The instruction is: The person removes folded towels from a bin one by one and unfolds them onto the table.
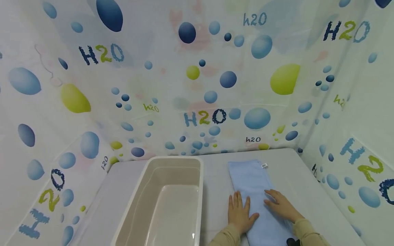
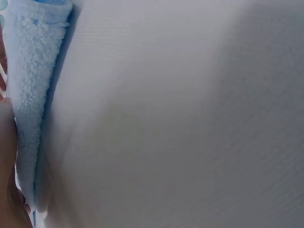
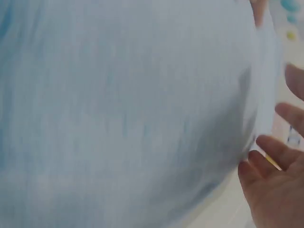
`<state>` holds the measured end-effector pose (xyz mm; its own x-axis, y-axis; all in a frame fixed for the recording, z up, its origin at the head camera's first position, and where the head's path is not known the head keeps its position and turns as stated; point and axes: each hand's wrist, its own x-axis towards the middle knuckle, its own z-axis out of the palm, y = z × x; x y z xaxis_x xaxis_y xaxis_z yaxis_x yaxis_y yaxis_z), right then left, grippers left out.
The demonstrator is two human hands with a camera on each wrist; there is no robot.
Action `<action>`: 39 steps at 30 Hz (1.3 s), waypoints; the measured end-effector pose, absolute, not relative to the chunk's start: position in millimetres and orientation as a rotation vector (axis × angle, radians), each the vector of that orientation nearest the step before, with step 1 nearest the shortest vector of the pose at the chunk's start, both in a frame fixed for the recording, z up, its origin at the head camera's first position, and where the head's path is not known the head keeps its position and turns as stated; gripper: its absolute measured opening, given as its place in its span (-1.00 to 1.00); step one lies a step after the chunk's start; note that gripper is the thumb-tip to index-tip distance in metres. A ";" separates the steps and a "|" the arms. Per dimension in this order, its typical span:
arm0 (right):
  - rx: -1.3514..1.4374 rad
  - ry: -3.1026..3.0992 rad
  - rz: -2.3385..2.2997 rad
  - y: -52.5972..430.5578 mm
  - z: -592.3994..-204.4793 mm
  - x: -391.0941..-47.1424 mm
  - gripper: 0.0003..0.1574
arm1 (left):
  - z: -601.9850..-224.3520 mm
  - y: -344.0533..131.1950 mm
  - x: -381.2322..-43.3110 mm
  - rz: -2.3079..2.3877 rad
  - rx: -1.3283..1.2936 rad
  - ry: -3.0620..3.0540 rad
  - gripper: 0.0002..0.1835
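A light blue towel (image 1: 250, 176), folded into a long strip, lies on the white table with a small white label (image 1: 264, 166) at its far right corner. My left hand (image 1: 240, 213) rests with spread fingers on the towel's left edge. On the opposite edge, the fingers of my right hand (image 1: 281, 205) are extended and touch the cloth. The left wrist view shows the towel's fluffy folded side (image 2: 35, 71), with part of the left hand (image 2: 8, 166) beside it. In the right wrist view, the right hand (image 3: 278, 190) has its fingers apart along the towel's edge (image 3: 118, 95).
A deep beige basin (image 1: 200, 194) stands to the left of the towel on the white table (image 1: 215, 171). Sheets with blue and green bubble prints (image 1: 227, 79) enclose the back and both sides. A small black object (image 1: 291, 242) sits near the right sleeve.
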<state>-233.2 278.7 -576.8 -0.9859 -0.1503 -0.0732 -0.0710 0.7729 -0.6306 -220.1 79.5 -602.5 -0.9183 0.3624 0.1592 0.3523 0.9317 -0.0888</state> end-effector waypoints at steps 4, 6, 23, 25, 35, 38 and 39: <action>0.026 2.783 -1.136 297.6 -575.1 -232.2 -0.25 | -601.3 82.3 -223.3 0.142 -0.547 -2.895 -0.29; 0.107 2.710 -1.223 304.1 -576.4 -230.8 -0.25 | -600.6 84.1 -226.4 0.169 -0.559 -2.886 -0.28; 0.169 2.414 -1.618 314.6 -590.3 -243.5 -0.44 | -590.0 106.8 -241.2 0.269 -0.706 -2.907 -0.31; 0.109 2.562 -1.534 313.4 -591.1 -243.7 -0.54 | -590.8 108.4 -241.1 0.269 -0.716 -2.902 -0.30; -0.666 3.455 -0.683 317.0 -597.1 -249.3 -0.74 | -591.5 108.5 -237.1 0.295 -0.745 -2.903 -0.32; -0.918 3.466 -0.596 321.1 -596.4 -251.8 -0.74 | -591.1 109.3 -236.2 0.289 -0.759 -2.879 -0.33; -0.982 3.449 -0.565 322.6 -595.7 -252.3 -0.75 | -590.6 109.8 -236.1 0.285 -0.764 -2.874 -0.33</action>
<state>-252.3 322.6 -595.7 -0.7451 -0.4108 0.5254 -0.5569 0.8166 -0.1513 -236.1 109.8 -590.6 -0.8583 0.5035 0.0992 0.4743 0.8520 -0.2215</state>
